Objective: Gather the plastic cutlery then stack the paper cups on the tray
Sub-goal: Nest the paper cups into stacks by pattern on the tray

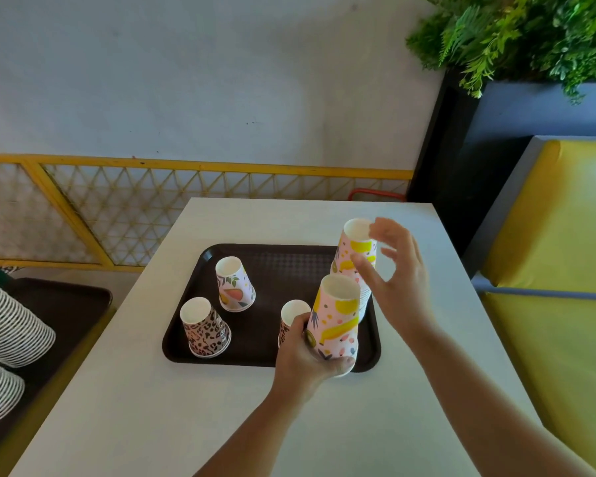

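Observation:
A dark brown tray [276, 266] lies on the white table [159, 407]. My left hand [303, 363] grips a pink banana-print paper cup [334, 318], upside down, at the tray's front right. Just behind my left hand stands a leopard-print cup [291, 313], partly hidden. My right hand [399, 277] hovers with fingers spread beside a stack of banana-print cups [356, 246] at the tray's right edge, not holding it. A pear-print cup [234, 284] and another leopard-print cup [205, 328] stand upside down on the left half. No cutlery is visible.
A second dark tray [66, 304] at the left carries two long stacks of striped cups [11, 328]. A yellow bench seat [558, 270] sits to the right, a planter with green leaves [523, 36] behind it, and a yellow lattice fence [152, 208] beyond the table.

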Demonstrator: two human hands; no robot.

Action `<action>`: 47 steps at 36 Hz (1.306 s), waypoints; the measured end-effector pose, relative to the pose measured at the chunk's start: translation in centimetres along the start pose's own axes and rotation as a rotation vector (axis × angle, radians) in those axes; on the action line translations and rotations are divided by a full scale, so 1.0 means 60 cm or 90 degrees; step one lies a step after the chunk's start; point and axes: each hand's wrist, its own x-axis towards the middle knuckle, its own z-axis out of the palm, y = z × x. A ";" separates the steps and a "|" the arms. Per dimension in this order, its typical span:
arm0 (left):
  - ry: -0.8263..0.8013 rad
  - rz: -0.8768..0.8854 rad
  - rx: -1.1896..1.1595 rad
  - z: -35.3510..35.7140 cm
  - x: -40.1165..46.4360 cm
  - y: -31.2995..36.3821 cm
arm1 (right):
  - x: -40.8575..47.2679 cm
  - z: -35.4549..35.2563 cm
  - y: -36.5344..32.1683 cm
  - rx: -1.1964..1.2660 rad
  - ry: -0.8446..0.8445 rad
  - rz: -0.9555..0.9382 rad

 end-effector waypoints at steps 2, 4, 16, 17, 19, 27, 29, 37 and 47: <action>0.005 -0.003 -0.006 0.001 0.001 -0.001 | -0.029 -0.001 -0.002 0.000 -0.054 0.009; 0.010 -0.010 -0.018 0.002 0.001 0.001 | -0.052 0.002 0.002 -0.010 -0.106 0.043; -0.045 0.025 -0.059 0.009 -0.005 0.008 | -0.081 0.020 0.020 -0.022 -0.154 0.118; -0.044 0.025 -0.059 0.008 -0.006 0.008 | -0.079 0.019 0.020 -0.020 -0.152 0.113; -0.043 0.026 -0.052 0.007 -0.006 0.008 | -0.070 0.016 0.017 -0.017 -0.144 0.105; -0.044 0.020 -0.007 0.001 -0.007 -0.006 | 0.020 -0.015 -0.044 0.047 -0.010 0.000; -0.041 0.020 0.000 0.002 -0.009 -0.006 | 0.050 -0.024 -0.063 0.069 0.059 -0.040; -0.014 0.027 -0.009 -0.003 -0.008 0.012 | 0.111 -0.014 -0.047 0.013 0.132 -0.074; 0.007 0.057 -0.019 -0.015 0.005 0.046 | 0.055 -0.001 -0.005 -0.042 0.064 -0.004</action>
